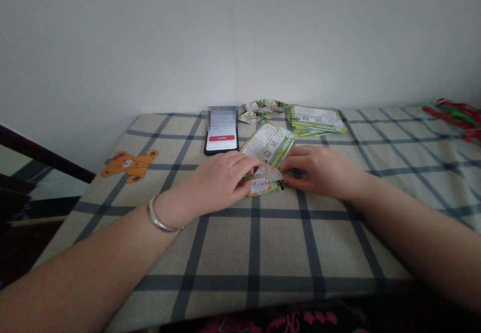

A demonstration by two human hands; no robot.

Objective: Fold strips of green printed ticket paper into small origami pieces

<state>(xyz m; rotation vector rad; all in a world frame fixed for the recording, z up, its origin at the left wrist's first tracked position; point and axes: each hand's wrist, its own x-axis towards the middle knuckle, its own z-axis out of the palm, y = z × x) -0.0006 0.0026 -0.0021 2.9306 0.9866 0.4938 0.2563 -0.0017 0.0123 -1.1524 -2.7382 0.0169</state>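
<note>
My left hand point(221, 180), with a silver bangle at its wrist, pinches the left end of a folded green-and-white printed leaflet point(260, 187). The leaflet's right end is between the closed fingers of my right hand point(319, 170). Creases run across the paper between the two hands. Just beyond lies a flat printed part point(268, 145) with square codes on it; I cannot tell whether it belongs to the same sheet. Behind my right hand is a stack of similar leaflets point(317, 116). Several creased, folded papers point(263, 108) lie near the wall.
A phone point(221, 145) with its screen lit lies beyond my left hand. The checked tablecloth point(218, 253) bears an orange bear figure point(130, 165) at the left. Red and green items point(456, 117) lie at the far right. A pale wall point(233, 37) rises behind the table.
</note>
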